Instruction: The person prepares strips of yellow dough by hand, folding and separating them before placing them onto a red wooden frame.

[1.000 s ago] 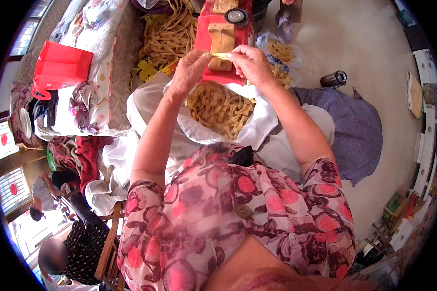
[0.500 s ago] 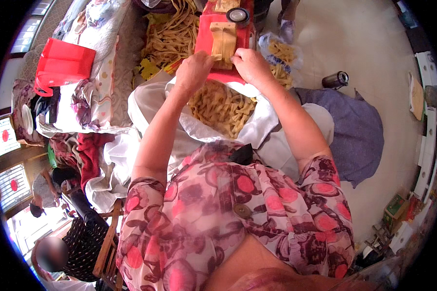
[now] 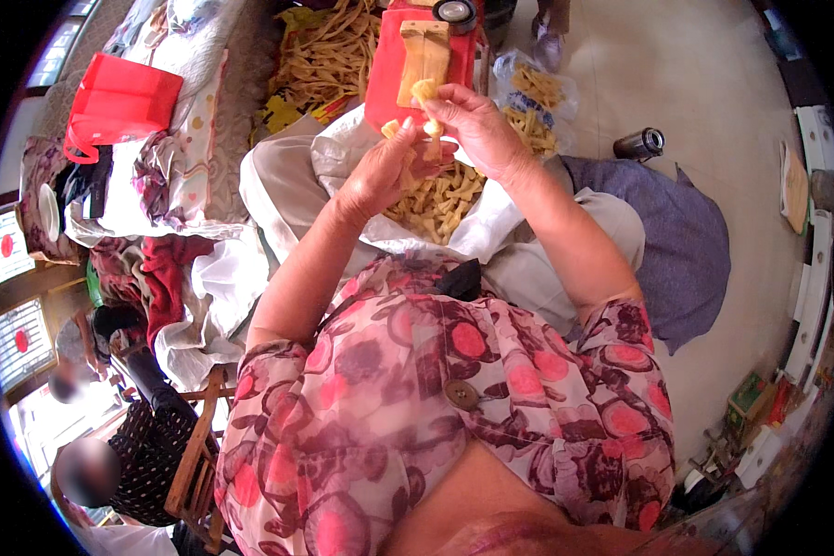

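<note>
My right hand (image 3: 484,134) pinches a pale yellow knotted strip (image 3: 424,90), which looks like soft dough or bean curd skin, over the edge of a red board (image 3: 380,79). Just left of it, my left hand (image 3: 380,174) is curled with its palm up, and a yellow piece (image 3: 392,129) shows at its thumb. Its other fingers are partly behind the strip. A curved wooden block (image 3: 423,60) lies on the red board beyond both hands. Below them, an open white sack (image 3: 480,227) between my knees holds many yellow knots (image 3: 440,199).
Long loose yellow strips (image 3: 329,60) lie left of the board. To its right are a clear bag of yellow pieces (image 3: 533,88) and a dark flask (image 3: 639,144) on the floor. A red bag (image 3: 125,97) rests on the bed at left. Two people are at lower left.
Both hands have left the wooden block and come nearer to me, over the sack's far edge. A knotted yellow strip now shows between them. My view has tilted slightly.
</note>
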Motion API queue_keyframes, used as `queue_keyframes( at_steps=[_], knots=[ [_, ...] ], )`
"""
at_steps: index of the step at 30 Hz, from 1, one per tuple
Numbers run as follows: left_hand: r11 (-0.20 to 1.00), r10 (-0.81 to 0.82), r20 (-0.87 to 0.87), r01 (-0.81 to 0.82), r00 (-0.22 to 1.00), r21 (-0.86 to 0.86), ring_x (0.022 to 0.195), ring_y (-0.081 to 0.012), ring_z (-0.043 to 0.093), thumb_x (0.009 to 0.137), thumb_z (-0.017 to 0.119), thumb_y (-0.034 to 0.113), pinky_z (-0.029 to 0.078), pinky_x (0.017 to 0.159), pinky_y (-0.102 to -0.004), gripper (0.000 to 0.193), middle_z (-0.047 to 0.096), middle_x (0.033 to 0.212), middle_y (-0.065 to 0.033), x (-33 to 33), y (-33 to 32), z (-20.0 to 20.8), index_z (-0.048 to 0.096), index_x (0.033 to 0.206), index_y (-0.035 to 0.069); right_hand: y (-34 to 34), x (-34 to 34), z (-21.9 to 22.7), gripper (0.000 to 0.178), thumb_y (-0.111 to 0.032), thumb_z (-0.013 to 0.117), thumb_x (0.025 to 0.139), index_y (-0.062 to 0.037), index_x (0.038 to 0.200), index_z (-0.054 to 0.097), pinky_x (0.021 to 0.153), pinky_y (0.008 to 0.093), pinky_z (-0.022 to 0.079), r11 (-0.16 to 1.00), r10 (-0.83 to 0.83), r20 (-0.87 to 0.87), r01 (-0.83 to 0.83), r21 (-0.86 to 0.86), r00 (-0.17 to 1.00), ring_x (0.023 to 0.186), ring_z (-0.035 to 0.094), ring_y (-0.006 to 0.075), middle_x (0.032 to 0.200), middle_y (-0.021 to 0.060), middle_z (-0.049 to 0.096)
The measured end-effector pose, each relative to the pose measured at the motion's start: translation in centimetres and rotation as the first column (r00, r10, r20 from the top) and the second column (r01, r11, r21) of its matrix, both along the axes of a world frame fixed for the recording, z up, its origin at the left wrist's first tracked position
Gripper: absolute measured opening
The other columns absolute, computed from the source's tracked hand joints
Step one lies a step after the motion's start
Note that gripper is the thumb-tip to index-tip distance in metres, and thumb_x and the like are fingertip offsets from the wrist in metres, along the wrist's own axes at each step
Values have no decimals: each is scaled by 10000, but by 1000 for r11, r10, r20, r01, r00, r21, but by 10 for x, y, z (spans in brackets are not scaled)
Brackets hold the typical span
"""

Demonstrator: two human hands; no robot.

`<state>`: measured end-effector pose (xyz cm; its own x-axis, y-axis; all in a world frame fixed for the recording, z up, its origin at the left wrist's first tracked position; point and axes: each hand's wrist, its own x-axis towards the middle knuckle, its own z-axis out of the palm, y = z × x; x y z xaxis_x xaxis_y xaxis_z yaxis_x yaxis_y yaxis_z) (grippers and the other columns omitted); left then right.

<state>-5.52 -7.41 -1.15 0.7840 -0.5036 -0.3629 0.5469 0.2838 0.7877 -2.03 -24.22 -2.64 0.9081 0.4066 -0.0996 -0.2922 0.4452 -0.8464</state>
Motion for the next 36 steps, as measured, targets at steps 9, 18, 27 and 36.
queue_keyframes(
  at_steps=[9,18,27,36],
  knots=[
    [893,-34,303,-107,953,437,674,-87,545,909,562,208,457,653,-220,264,573,802,3,16,-1,8,566,1109,37,-6,7,16,167,-151,610,871,0,942,608,682,215,498,967,-143,198,179,-180,970,740,595,80,856,38,643],
    [701,-29,586,-402,810,590,653,-67,485,850,635,177,424,589,-222,231,554,751,6,37,9,12,606,1003,6,-11,13,17,177,-169,594,883,-11,959,620,516,202,479,911,-133,252,219,-350,958,645,583,70,736,20,612],
    [693,-56,635,-428,770,580,639,-37,430,870,608,181,373,574,-200,158,516,705,46,65,8,8,605,916,29,-5,28,15,157,-137,569,851,11,879,613,530,232,482,889,-202,164,251,-383,966,577,592,99,691,54,620],
    [718,-23,583,-393,812,575,602,-22,408,871,589,142,357,537,-189,103,492,671,75,81,9,1,616,877,43,3,40,0,122,-107,570,808,14,809,574,546,264,488,851,-252,257,340,-399,933,582,611,124,691,73,627]
  ],
)
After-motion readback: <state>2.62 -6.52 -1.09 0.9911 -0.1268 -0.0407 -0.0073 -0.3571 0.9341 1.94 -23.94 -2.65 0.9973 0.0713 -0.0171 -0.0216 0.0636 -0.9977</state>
